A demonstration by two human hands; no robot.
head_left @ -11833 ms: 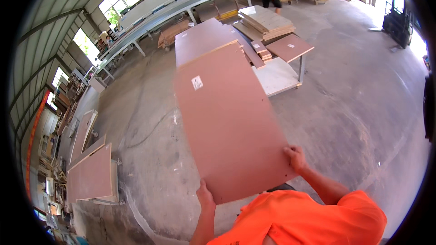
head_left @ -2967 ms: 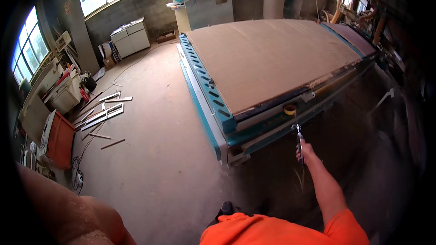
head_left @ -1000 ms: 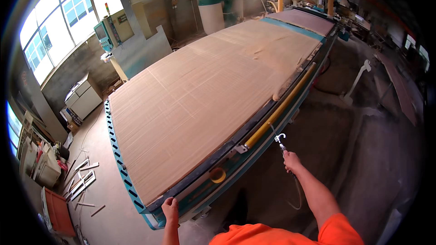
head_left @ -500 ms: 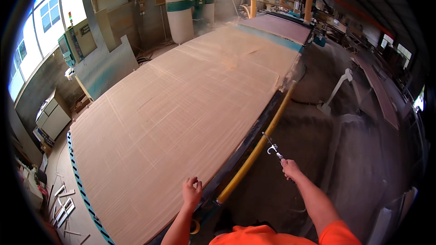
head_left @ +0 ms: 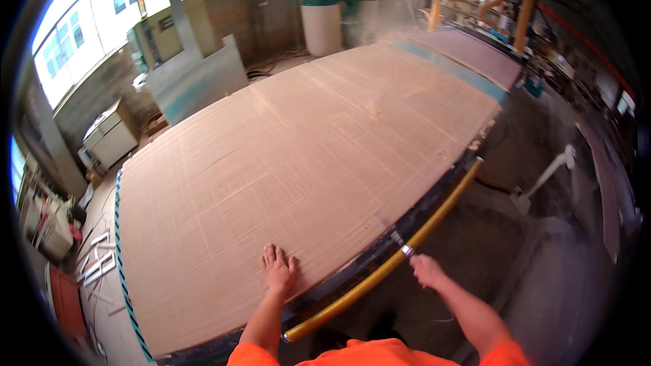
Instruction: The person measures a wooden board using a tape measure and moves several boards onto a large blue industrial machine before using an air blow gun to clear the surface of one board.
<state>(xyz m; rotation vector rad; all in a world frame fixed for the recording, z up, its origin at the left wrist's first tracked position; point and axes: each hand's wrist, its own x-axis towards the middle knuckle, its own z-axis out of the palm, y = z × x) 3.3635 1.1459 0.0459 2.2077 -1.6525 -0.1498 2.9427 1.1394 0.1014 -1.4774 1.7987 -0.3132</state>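
A wide, light-brown board surface (head_left: 285, 156) with dust and pale crossing line marks spreads out in front of me. My left hand (head_left: 278, 270) lies open on it near the close edge, palm down with its fingers spread. Off the board's right side, my right hand (head_left: 427, 271) is closed round an air blow gun (head_left: 406, 249). The gun's metal nozzle points forward and left over the dark table edge, blurred at the tip. Most of its handle is hidden in my fingers. Fine dust hangs in the air over the far end.
A yellow rail (head_left: 380, 272) runs along the table's right edge. Machinery with ducts (head_left: 522, 20) stands beyond the purplish far panel (head_left: 468, 56). On the right, a white angled stand (head_left: 546, 176) rises from the floor. A cabinet (head_left: 110, 134) and loose frame pieces (head_left: 100, 266) are at left.
My left hand has gone from raised and curled to flat on the board. My right hand has brought the blow gun closer to the table edge. The view has swung left.
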